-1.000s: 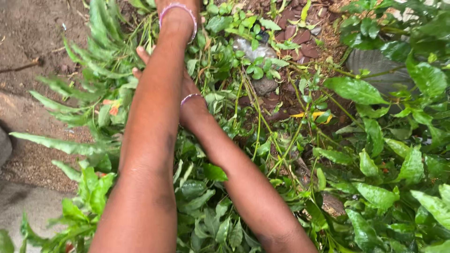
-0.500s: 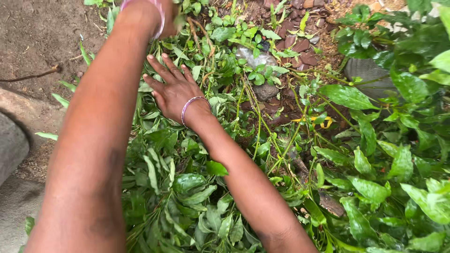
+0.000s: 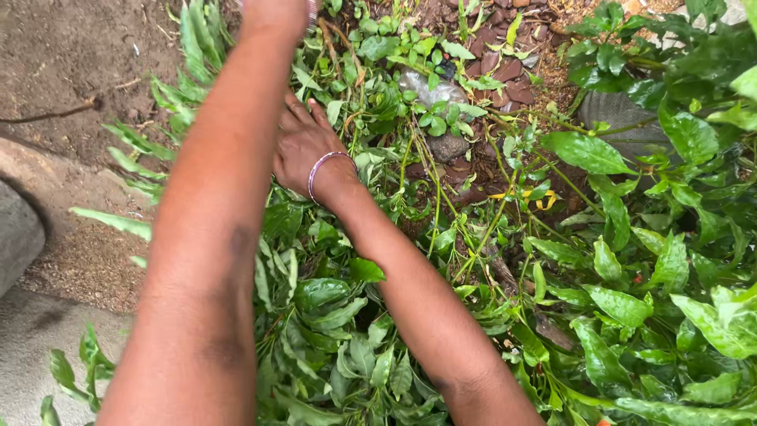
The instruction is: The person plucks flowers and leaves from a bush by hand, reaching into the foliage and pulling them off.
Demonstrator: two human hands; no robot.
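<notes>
since fern fronds (image 3: pixel 134 142) reappeared, right hand (image 3: pixel 303 146) presses leaves (image 3: pixel 331 315), half hidden (grip unclear).

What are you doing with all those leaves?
A person is reaching both arms into a heap of wet green leafy stems lying on the ground. The right hand, with a thin purple bangle at the wrist, rests palm down on the greenery, partly hidden behind the left forearm. The left hand runs out of the top of the picture. Bare brown soil lies to the left, and a grey stone sits among the stems.
</notes>
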